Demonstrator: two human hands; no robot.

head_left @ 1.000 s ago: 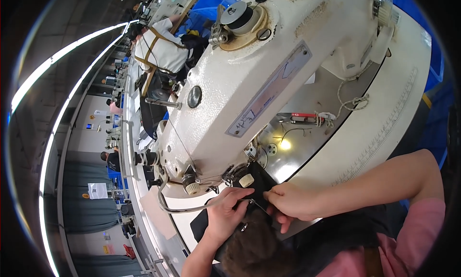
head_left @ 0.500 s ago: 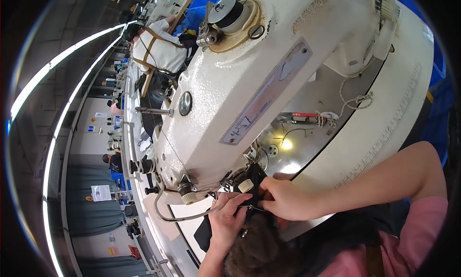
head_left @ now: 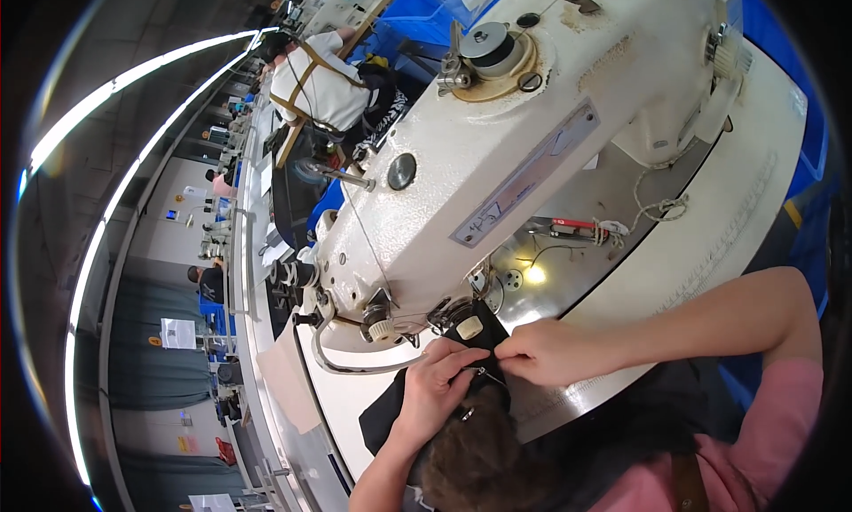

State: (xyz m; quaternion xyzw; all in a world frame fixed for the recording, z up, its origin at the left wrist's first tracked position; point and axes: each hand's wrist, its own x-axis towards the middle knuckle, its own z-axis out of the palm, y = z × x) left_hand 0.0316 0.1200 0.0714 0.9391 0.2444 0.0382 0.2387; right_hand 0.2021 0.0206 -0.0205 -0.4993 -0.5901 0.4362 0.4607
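A piece of black fabric [head_left: 384,414] lies at the needle end of a white sewing machine [head_left: 461,148]. My left hand [head_left: 435,383] presses on it, fingers bent and thumb close to the forefinger. On the right, my right hand [head_left: 552,352] is closed, its thumb and fingertips pinching the edge of the black fabric. Between the two hands shows a thin silvery strip [head_left: 482,371], too small to name surely. The needle and presser foot are hidden behind the machine head, and brown hair covers part of the fabric's near side.
Beneath the machine arm lie a red-handled tool [head_left: 568,228] and a loose cord [head_left: 657,208]. A lamp [head_left: 535,274] glows near the needle area. Blue bins [head_left: 413,15] stand behind. A person in a white top [head_left: 319,86] works farther off, beyond the machine.
The whole view has shifted, putting the machine farther right in the picture. My right hand's fingers look more tightly curled. Both hands stay at the black fabric.
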